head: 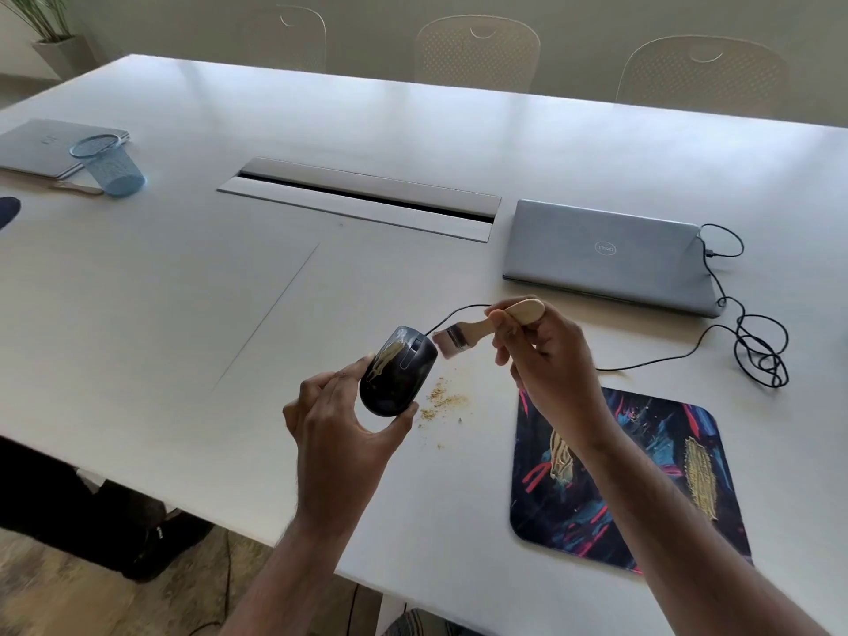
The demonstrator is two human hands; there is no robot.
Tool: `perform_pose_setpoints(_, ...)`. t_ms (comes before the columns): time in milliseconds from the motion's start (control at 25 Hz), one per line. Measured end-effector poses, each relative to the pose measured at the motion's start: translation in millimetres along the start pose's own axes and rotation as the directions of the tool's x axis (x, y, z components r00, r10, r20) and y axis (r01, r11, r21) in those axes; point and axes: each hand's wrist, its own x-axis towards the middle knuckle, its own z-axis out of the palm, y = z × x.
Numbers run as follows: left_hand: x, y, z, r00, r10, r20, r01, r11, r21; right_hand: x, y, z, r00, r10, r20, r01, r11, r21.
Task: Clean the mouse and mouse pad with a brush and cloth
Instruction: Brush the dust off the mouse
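Your left hand (pixel 339 424) grips the smeared mouse (pixel 398 371) above the table (pixel 183 291); your right hand (pixel 546 355) pinches the brush (pixel 486 328). What the blue mesh cup (pixel 108 165) holds is unclear.

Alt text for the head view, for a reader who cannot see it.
Over a white table, the left hand holds a smeared black mouse while the right hand aims a brush at its front. Crumbs lie below; a soiled mouse pad sits right.
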Motion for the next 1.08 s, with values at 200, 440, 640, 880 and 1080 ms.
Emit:
perform_pose_setpoints(200, -2, -3, -2, 1.000, -0.026, 0.005, 0.026, 1.000, -0.015, -1, 1, 8, 0.999, 0.032, 0.023, -0.035, 0.992, 0.122)
perform_pose_setpoints(440, 1, 0, -5, 0.999, -0.039, -0.001, 0.039, 0.999, -0.028, -3, 0, 7, 0.997, 0.030, -0.072, -0.018, 0.988, 0.152)
perform_pose_setpoints(640, 1, 2, -5, 0.999, -0.044, -0.003, 0.044, 0.997, -0.059, -1, 0, 12, 0.999, 0.016, -0.038, -0.013, 0.996, 0.085)
perform_pose_setpoints(880, 0, 5, -7, 0.997, -0.068, -0.024, 0.066, 0.994, -0.092, -7, -5, 11, 0.998, 0.004, -0.063, 0.006, 0.988, 0.156)
perform_pose_setpoints(1080, -2, 4, -7, 0.997, -0.080, -0.018, 0.078, 0.992, -0.102, -8, -7, 11, 0.993, -0.013, -0.119, 0.022, 0.997, 0.071)
